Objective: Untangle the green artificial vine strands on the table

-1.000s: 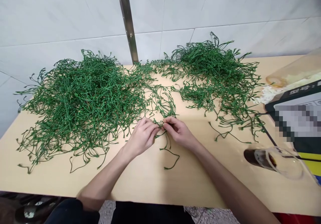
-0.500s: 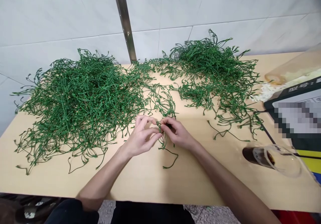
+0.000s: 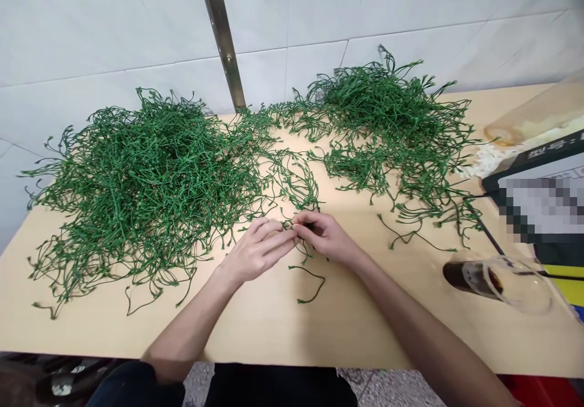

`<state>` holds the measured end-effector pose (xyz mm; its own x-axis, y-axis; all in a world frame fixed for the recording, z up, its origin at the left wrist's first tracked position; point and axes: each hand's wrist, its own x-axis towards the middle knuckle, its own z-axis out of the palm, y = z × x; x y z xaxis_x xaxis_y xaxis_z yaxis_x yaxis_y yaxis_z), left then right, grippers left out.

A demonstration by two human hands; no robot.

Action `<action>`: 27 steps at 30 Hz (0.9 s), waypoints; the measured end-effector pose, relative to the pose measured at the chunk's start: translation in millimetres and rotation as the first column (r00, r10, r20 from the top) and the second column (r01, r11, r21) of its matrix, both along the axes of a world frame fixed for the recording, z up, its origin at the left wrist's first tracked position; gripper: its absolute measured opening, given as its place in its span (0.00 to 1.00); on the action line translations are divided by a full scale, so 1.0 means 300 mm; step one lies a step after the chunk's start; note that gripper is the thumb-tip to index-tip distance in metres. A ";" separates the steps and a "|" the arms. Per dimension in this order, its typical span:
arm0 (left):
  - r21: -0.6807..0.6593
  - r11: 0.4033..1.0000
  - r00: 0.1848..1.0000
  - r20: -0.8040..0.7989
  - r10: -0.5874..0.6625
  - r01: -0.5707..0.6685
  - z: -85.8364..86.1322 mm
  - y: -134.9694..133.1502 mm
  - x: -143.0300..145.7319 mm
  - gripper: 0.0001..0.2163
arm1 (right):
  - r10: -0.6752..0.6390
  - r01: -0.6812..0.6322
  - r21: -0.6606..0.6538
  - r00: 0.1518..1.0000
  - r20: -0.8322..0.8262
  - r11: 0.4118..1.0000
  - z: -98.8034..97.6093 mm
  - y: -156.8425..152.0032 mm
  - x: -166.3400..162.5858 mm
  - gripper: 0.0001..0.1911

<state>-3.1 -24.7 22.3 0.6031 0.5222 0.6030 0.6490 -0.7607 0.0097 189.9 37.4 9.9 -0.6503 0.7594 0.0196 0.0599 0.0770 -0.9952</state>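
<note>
Thin green artificial plant stems (image 3: 301,250) stick out from between my two hands, which meet near the middle of the table. My right hand (image 3: 326,236) is closed in a pinch on them. The fingers of my left hand (image 3: 260,250) are drawn together, their tips at the same stems and touching my right fingertips; the exact grip is partly hidden. One loose green stem (image 3: 319,285) lies just below the hands. Beyond my fingertips is a small cluster of curved stems (image 3: 298,182).
A large heap of green stems (image 3: 150,170) covers the table's left side; a second heap (image 3: 383,109) lies back right. At the right are a clear cup with dark liquid (image 3: 474,279) and a dark labelled package (image 3: 542,194). A metal strip (image 3: 223,42) runs up the tiled wall.
My left fingers have closed together toward my right fingertips, where they were spread around the stems before. The view has shifted slightly.
</note>
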 end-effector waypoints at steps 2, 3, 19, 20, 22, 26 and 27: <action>-0.005 1.000 1.000 0.010 0.009 -0.009 -0.008 0.001 -0.003 0.11 | -0.002 0.002 -0.018 1.000 -0.004 1.000 0.001 0.001 0.001 0.13; 0.002 1.000 1.000 0.018 0.015 -0.015 -0.012 0.002 -0.003 0.11 | -0.005 0.005 -0.022 1.000 -0.003 1.000 0.000 0.001 0.002 0.13; -0.054 0.998 0.944 0.323 0.060 -0.045 -0.027 0.012 0.026 0.08 | 0.021 -0.021 -0.011 1.000 0.000 1.000 -0.017 0.000 -0.001 0.12; -0.088 0.995 0.922 0.379 0.080 -0.050 -0.031 0.012 0.031 0.08 | 0.025 -0.025 -0.023 1.000 -0.008 0.999 -0.018 0.000 -0.001 0.12; -0.157 0.986 0.867 0.483 0.124 -0.054 -0.038 0.011 0.041 0.08 | 0.024 -0.025 -0.041 1.000 -0.018 0.999 -0.019 -0.001 -0.002 0.12; -0.326 0.945 0.706 0.666 0.238 -0.011 -0.052 0.000 0.055 0.11 | 0.004 -0.005 -0.052 1.000 -0.022 0.999 -0.017 -0.005 -0.004 0.11; -0.374 0.927 0.667 0.689 0.282 -0.006 -0.052 -0.004 0.057 0.11 | -0.004 0.003 -0.045 1.000 -0.021 0.999 -0.017 -0.006 -0.006 0.11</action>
